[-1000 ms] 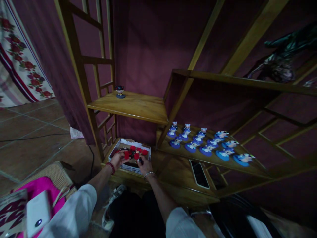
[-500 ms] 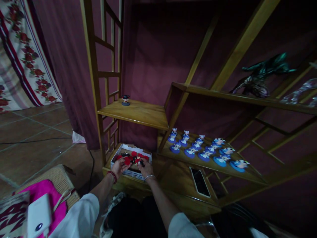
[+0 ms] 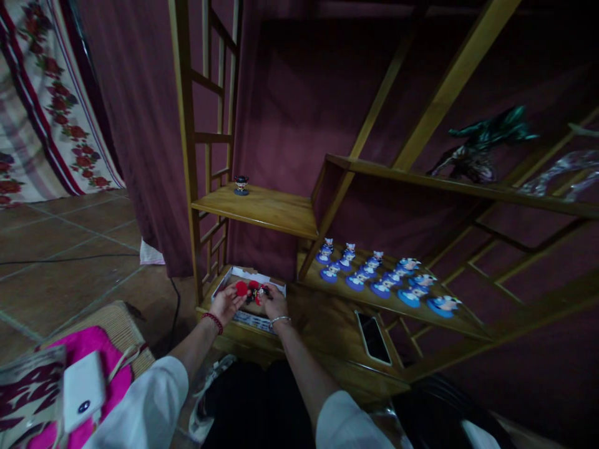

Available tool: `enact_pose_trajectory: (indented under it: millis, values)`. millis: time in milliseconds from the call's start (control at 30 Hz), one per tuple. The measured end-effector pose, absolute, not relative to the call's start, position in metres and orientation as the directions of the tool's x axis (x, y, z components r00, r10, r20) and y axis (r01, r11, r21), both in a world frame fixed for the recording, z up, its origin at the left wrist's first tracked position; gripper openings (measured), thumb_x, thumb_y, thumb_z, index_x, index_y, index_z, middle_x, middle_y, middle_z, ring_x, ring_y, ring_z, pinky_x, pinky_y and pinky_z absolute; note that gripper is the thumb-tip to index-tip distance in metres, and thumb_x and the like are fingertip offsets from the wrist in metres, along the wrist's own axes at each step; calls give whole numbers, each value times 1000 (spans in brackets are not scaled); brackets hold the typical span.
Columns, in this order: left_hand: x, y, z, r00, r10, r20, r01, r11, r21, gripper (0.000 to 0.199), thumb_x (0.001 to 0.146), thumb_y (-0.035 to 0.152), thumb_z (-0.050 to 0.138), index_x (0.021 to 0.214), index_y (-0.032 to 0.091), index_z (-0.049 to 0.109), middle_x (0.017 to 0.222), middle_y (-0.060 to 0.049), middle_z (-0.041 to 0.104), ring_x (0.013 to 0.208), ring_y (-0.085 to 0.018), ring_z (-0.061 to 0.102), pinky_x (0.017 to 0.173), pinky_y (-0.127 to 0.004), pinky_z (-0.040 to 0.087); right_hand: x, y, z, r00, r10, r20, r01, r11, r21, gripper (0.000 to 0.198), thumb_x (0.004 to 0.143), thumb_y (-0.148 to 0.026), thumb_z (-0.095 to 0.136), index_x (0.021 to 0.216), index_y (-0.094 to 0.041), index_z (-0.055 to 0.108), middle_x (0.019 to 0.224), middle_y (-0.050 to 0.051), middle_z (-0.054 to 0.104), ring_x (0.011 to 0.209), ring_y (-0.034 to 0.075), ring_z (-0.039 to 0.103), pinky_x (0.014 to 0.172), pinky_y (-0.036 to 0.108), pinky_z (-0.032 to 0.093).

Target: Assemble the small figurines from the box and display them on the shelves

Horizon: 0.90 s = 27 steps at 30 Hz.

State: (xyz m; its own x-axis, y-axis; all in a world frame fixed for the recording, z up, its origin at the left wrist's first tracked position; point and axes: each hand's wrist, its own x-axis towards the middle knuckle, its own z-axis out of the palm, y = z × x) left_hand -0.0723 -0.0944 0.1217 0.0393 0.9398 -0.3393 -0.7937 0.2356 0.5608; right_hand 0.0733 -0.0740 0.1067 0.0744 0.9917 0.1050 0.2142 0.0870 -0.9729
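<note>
My left hand [image 3: 228, 304], with a red bead bracelet at its wrist, is closed on a red round disc [image 3: 241, 288]. Pinched in my right hand [image 3: 275, 304] is a small figurine [image 3: 260, 293] in black and red; the fingers partly cover it. Both hands are above a shallow white cardboard box [image 3: 277, 287] on the low shelf. Red pieces show in the box between the hands, though the hands hide much of its inside.
One dark-haired figurine [image 3: 241, 185] stands on the small upper shelf [image 3: 271, 209]. Several blue-based figurines [image 3: 359, 279] stand in rows at right, with a phone [image 3: 373, 337] below. A dark green sculpture [image 3: 486, 146] rests higher up. A white power bank [image 3: 84, 391] lies on pink cloth at left.
The camera view has shifted slightly. Both hands keep hold of their pieces, and the disc and figurine are now closer together above the box.
</note>
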Motion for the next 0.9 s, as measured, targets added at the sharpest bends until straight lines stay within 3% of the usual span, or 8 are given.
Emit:
enact_pose_trajectory:
  millis: [233,633,900]
  values:
    - [-66,-107,125,64,954,-294,-795,227,562,43,68,4,49,110,16,51,83,-7,65,70,-14,62,68,-26,49,67,-83,130,72,996,51,95,44,-995,41,65,-30,52,104,-18,54,78,0,64,59,13,60,59,26,51]
    - [-46,-136,165,75,977,-199,-876,160,455,33,72,5,48,101,17,57,85,-6,65,74,-12,61,72,-25,49,69,-104,185,-35,987,156,23,157,-987,45,65,-34,56,105,-15,52,80,3,64,63,13,60,63,27,51]
    - [-40,-144,185,43,993,-106,-926,79,370,23,74,6,50,92,15,61,88,-5,65,79,-12,60,77,-25,48,72,-113,220,-106,968,229,91,239,-967,35,65,-31,58,97,-17,56,95,6,64,86,18,60,74,32,50]
